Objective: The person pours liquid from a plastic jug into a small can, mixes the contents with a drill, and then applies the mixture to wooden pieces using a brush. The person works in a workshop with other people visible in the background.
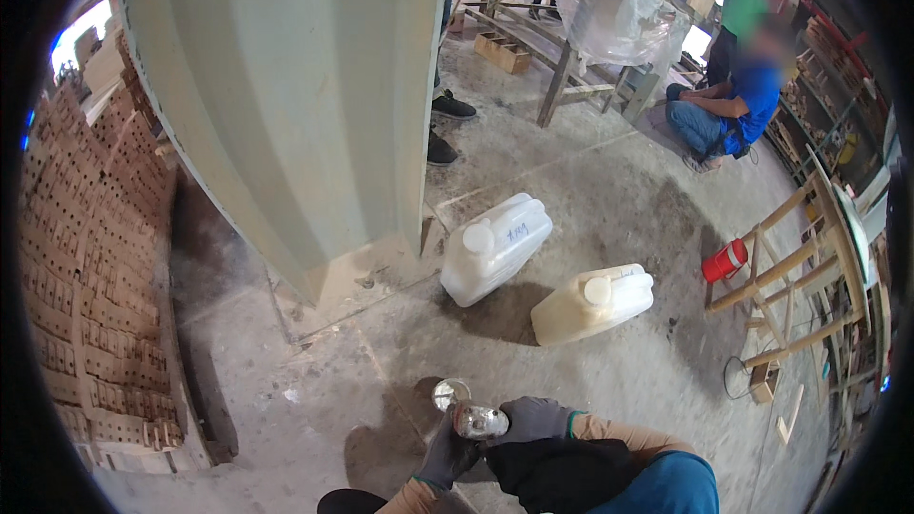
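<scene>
Low in the frame, both gloved hands meet on a small shiny metal can (479, 421): the left hand (447, 457) cups it from below, steadying it, while the right hand (533, 417) grips its side, near two white jerrycans (495, 247) lying on the concrete floor (590, 200).

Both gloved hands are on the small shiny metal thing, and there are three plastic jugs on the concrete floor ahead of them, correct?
Not quite: the head view shows two jugs, not three, a white jug and a cream jug, both on the concrete floor. The left hand and right hand are gloved and on the shiny metal thing.
</scene>
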Demonstrator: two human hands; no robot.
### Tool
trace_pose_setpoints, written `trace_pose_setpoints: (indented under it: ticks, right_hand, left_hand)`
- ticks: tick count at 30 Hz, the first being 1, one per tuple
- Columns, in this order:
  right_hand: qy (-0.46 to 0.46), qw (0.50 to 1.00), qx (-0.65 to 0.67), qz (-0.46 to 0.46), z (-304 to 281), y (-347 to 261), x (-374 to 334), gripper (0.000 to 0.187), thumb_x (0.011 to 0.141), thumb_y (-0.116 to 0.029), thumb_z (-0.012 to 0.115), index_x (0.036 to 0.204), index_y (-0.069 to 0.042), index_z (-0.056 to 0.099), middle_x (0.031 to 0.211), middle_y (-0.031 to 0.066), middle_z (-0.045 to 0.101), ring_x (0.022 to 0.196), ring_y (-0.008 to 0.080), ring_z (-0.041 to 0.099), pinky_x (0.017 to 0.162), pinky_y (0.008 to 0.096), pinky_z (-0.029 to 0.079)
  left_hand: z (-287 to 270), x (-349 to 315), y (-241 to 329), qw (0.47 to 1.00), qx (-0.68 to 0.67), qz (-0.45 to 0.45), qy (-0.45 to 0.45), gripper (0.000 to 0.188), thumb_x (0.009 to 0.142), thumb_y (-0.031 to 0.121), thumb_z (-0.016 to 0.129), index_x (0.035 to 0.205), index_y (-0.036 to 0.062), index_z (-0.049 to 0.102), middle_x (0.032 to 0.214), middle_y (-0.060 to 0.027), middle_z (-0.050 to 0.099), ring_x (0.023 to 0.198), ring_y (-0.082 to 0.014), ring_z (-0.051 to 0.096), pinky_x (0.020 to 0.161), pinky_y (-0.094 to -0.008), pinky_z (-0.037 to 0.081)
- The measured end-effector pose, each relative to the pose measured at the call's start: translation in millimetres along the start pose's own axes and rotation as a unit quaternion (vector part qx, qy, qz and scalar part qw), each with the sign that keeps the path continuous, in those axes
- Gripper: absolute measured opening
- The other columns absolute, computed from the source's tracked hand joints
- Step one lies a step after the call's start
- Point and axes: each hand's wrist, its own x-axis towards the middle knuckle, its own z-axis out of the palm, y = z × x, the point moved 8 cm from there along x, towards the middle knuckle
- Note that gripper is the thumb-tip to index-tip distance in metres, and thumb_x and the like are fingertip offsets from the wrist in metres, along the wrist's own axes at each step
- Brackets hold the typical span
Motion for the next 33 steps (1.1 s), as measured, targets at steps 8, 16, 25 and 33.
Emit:
trace_pose_setpoints:
  ticks: [8, 16, 25, 33]
  right_hand:
    - [-0.018, 0.999, 0.02, -0.045, 0, -6, 16, 0.058, 0.067, -0.056, 0.068, 0.099, -0.008, 0.066, 0.095, 0.0177, 0.066, 0.094, 0.0341, 0.062, 0.083, 0.0421, 0.046]
    - [0.032, 0.996, 0.025, -0.079, -6, -10, 22, 0.047, 0.069, -0.044, 0.067, 0.1, -0.009, 0.068, 0.1, 0.0178, 0.065, 0.096, 0.0341, 0.062, 0.081, 0.0423, 0.047]
    - [0.044, 0.993, -0.029, -0.103, -15, -33, 40, 0.04, 0.066, -0.034, 0.067, 0.097, -0.009, 0.069, 0.098, 0.0165, 0.067, 0.092, 0.0329, 0.064, 0.08, 0.0419, 0.05]
    - [0.11, 0.99, 0.014, -0.084, -9, -20, 48, 0.04, 0.063, -0.036, 0.067, 0.093, -0.009, 0.07, 0.09, 0.017, 0.067, 0.086, 0.0327, 0.065, 0.075, 0.0427, 0.049]
  left_hand:
    - [-16, -36, 12, 0.998, -0.064, 0.006, -0.025, 0.034, 0.095, 0.039, 0.043, 0.108, 0.0111, 0.057, 0.114, -0.0097, 0.058, 0.109, -0.0271, 0.054, 0.095, -0.041, 0.042]
    - [-71, -112, 29, 0.995, -0.044, 0.095, -0.007, 0.045, 0.086, 0.042, 0.053, 0.114, 0.007, 0.053, 0.127, -0.0114, 0.05, 0.124, -0.0298, 0.04, 0.102, -0.0455, 0.031]
    - [-77, -133, 35, 0.847, 0.461, 0.22, 0.149, 0.027, 0.093, 0.03, 0.048, 0.103, 0.0069, 0.057, 0.102, -0.008, 0.059, 0.099, -0.0231, 0.052, 0.086, -0.0389, 0.043]
    - [-59, -128, 49, 0.805, 0.511, 0.237, 0.186, 0.028, 0.093, 0.029, 0.047, 0.105, 0.0063, 0.057, 0.103, -0.0089, 0.059, 0.101, -0.0236, 0.052, 0.087, -0.0391, 0.043]
